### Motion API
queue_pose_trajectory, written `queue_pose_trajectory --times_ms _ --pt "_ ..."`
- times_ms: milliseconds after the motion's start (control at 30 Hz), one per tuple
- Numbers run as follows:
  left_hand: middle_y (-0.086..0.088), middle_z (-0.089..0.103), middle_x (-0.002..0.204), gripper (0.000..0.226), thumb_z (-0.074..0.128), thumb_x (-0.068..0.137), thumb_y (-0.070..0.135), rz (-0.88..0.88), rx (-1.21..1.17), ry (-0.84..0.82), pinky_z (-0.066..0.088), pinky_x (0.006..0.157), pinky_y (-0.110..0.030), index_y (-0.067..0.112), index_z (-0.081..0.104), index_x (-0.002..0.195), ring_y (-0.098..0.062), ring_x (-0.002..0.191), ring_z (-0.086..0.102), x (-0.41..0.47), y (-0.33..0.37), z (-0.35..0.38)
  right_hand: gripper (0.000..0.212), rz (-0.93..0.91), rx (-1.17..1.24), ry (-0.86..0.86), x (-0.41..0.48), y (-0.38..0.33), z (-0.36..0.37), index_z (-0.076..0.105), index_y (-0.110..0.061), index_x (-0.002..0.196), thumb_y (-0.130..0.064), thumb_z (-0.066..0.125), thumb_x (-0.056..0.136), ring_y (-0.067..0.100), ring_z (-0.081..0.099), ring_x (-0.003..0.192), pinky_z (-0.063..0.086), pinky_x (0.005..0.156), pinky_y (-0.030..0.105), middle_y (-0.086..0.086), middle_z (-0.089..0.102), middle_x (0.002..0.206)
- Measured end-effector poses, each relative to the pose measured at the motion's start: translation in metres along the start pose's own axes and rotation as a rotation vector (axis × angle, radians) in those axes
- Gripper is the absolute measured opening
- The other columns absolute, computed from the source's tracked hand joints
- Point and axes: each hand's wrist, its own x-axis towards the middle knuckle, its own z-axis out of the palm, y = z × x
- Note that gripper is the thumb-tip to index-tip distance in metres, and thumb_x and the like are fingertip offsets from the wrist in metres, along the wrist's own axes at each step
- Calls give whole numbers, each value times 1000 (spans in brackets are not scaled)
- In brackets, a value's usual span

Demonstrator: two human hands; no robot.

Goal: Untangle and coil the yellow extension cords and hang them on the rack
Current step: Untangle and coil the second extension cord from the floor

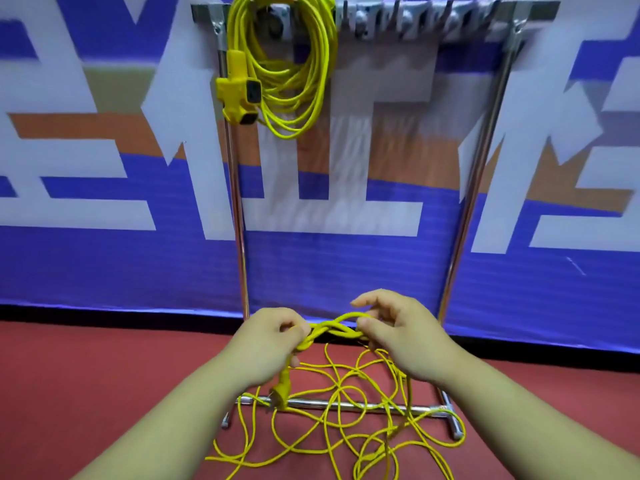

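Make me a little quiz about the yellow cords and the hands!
1. True or false: a coil already hangs on the rack.
2. Where does the tangle lie? A: on the floor. B: on a table. C: in a box.
3. Fill in: the left hand and right hand hold a cord; below the left hand dangles its ___.

Key: 1 true. 2 A. 3 plug.

Blue lettered banner [104, 265], red floor [104, 375]
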Motion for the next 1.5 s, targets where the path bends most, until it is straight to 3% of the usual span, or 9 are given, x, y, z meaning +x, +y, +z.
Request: queue_pose_trajectory --times_ms 100,233,400,567,667,900,1067,1300,1500 --pt "6 61 63 23 60 96 22 16 -103 24 44 54 -22 24 70 75 -16 62 71 3 9 2 19 -1 0 22 -3 -1 -7 65 -27 105 -11 65 94 12 63 62 50 65 27 4 65 74" --pt "5 59 67 21 61 96 28 63 -193 40 55 69 -35 19 71 81 -9 62 62 5 14 2 21 3 20 -13 -3 2 -11 65 -29 107 -14 67 93 8 61 65 48 68 27 -3 66 75" --pt "6 58 65 23 61 98 26 96 -240 65 48 67 -33 24 72 78 -10 60 60 7 16 -1 22 12 111 -73 0 -2 -2 63 -28 110 -17 68 92 28 71 83 54 79 37 4 71 87" --pt "7 63 66 21 59 84 44 169 -191 51 53 73 -42 28 73 81 -10 63 59 8 19 -2 22 -49 82 -80 6 -7 11 65 -34 106 -21 72 89 18 71 79 55 84 38 1 72 86" --pt "0 69 75 20 61 84 47 204 -124 91 52 77 -48 30 72 84 -22 72 64 14 15 -5 20 -70 37 -23 13 -3 17 65 -38 101 -25 73 89 15 70 75 55 81 42 -1 73 80" --pt "4 63 67 73 50 71 88 -240 74 -27 51 70 -37 16 60 79 -13 61 61 27 -4 -6 19 -118 -54 137 19 3 22 67 -38 100 -24 73 88 5 71 73 56 76 34 -11 73 74" --pt "-11 63 116 65 57 78 78 -451 -315 -168 61 72 -38 23 60 112 -28 79 76 30 -5 2 21 -180 -72 206 23 1 26 69 -33 100 -15 71 89 0 71 74 55 71 23 -20 71 82" --pt "2 64 84 64 74 59 68 -281 -519 38 56 75 -32 17 72 97 -15 84 62 40 -9 7 26 -224 -117 174 25 3 24 70 -35 101 -10 68 90 7 71 79 55 73 28 -20 66 101" --pt "3 66 75 14 80 82 30 -133 -575 138 52 69 -31 20 73 75 -10 71 62 37 -3 7 20 -321 -258 109 24 2 21 73 -37 100 -25 77 84 7 65 93 49 75 20 -19 67 95"
